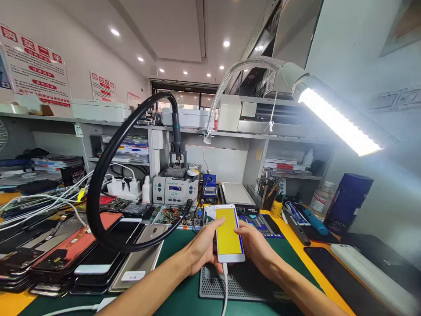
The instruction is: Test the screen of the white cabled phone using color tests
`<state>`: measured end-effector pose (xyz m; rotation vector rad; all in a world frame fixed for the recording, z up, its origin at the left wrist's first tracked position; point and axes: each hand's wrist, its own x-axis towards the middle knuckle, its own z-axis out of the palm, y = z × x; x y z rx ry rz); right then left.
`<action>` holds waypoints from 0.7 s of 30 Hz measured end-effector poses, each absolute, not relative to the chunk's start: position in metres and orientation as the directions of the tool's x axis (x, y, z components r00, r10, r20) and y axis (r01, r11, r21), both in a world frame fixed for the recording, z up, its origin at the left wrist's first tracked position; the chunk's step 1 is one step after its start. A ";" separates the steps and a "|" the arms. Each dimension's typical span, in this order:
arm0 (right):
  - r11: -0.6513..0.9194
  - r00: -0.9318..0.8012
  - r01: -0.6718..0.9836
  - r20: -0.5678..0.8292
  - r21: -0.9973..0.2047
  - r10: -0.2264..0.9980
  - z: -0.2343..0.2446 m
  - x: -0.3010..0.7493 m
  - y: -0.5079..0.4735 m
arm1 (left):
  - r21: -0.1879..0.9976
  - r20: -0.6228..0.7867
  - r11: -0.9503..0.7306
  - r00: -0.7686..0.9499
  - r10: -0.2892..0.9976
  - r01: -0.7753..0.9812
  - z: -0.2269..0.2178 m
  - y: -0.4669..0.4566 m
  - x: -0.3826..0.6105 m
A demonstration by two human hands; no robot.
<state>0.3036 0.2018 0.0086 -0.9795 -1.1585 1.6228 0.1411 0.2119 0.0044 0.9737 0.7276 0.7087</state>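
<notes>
A white smartphone (pixel 229 232) is held upright between both hands, its screen mostly yellow with a blue strip along the right edge. My left hand (pixel 204 245) wraps its left side, the thumb lying over the screen. On the other side my right hand (pixel 255 245) grips the edge, its thumb at the screen's right border. A white charging cable (pixel 225 285) is plugged into the phone's bottom and hangs down. Beneath the hands lies a grey perforated mat (pixel 213 285) on the green work mat (pixel 179 272).
Stacked phones (pixel 66 250) fill the left side. A thick black hose (pixel 95 193) arches from the hot-air station (pixel 175 191). A tray of small parts (pixel 167 215) stands behind the hands. A bright lamp (pixel 338 120) hangs upper right; a bottle (pixel 322 199) stands below it.
</notes>
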 end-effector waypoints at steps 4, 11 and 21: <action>-0.085 -0.230 -0.083 -0.064 -0.993 0.971 0.007 0.302 0.201 | 0.895 -0.221 0.399 0.577 0.786 -0.201 0.006 0.209 0.140; -0.028 -0.268 -0.072 -0.008 -0.997 0.963 0.003 0.306 0.202 | 0.908 -0.210 0.367 0.538 0.816 -0.202 0.006 0.207 0.141; 0.013 -0.275 -0.011 0.016 -1.000 0.961 0.002 0.304 0.203 | 0.900 -0.243 0.394 0.534 0.810 -0.188 0.006 0.208 0.142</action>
